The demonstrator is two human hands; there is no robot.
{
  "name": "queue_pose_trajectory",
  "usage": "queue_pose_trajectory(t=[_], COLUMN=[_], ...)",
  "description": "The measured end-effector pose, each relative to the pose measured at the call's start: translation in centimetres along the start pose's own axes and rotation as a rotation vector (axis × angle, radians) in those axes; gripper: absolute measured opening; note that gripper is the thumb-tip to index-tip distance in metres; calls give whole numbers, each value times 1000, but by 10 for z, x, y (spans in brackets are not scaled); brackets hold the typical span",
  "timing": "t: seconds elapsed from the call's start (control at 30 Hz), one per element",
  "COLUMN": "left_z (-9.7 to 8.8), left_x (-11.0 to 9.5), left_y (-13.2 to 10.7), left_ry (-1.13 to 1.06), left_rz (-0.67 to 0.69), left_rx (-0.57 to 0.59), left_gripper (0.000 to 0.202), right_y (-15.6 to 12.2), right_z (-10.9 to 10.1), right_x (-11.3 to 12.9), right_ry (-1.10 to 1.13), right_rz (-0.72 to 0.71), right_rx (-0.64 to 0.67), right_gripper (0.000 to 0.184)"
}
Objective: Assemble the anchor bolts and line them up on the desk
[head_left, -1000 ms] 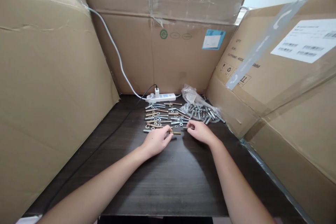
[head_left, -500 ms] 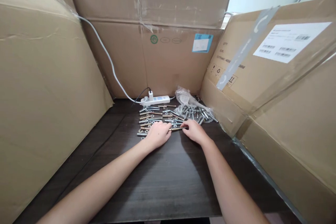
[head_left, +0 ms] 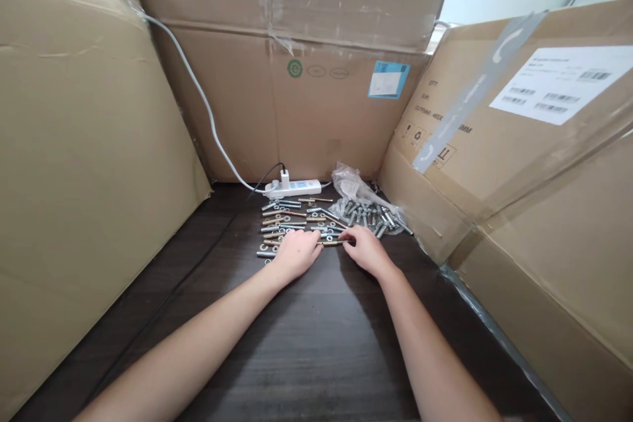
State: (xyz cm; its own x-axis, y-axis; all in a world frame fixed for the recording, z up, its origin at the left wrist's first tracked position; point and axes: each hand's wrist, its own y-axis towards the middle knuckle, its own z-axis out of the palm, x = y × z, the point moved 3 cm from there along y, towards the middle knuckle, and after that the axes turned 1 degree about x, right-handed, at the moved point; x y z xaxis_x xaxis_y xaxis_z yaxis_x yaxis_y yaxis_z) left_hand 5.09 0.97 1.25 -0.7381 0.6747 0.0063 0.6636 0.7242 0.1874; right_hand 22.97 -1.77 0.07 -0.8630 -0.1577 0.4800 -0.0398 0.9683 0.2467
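Note:
Both my hands rest on a dark wooden table (head_left: 306, 343). My left hand (head_left: 294, 256) pinches the left end of a gold-coloured bolt (head_left: 332, 243) that lies flat on the table. My right hand (head_left: 364, 249) grips the bolt's right end with its fingertips. Just beyond my fingers several silver and gold bolts with washers (head_left: 291, 219) lie in rows. A clear plastic bag of silver bolts (head_left: 368, 208) lies to the right of the rows, close to my right hand.
Tall cardboard boxes wall in the table on the left (head_left: 84, 145), back (head_left: 306, 79) and right (head_left: 534, 165). A white power strip (head_left: 293, 188) with a plug lies against the back box; its white cable (head_left: 198, 89) climbs up left.
The view shifted slightly. My right hand came to the bolt's right end between the oldest frame and half a second ago; both hands have stayed on it since.

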Motion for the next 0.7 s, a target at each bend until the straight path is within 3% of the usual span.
queue_pose_trajectory(t=[0.33,0.43,0.57,0.7], left_z=[-4,-7,-2,4], left_x=[-7,-14,-28,-38], left_y=[-5,-8,-12,-14], left_ry=[-32,-45,-68,-82], left_rz=[77,159,304,338], left_rx=[-55,-73,-42,21], left_gripper=[14,13,15,14], right_y=[1,1,1,1], right_z=[4,4,0,-4], right_x=[-3,-3,0,2], right_ry=[43,42,37,45], right_rz=[-21,-24,-33,-19], right_rx=[-33,-52,-105,-144], right_gripper=[18,19,19,17])
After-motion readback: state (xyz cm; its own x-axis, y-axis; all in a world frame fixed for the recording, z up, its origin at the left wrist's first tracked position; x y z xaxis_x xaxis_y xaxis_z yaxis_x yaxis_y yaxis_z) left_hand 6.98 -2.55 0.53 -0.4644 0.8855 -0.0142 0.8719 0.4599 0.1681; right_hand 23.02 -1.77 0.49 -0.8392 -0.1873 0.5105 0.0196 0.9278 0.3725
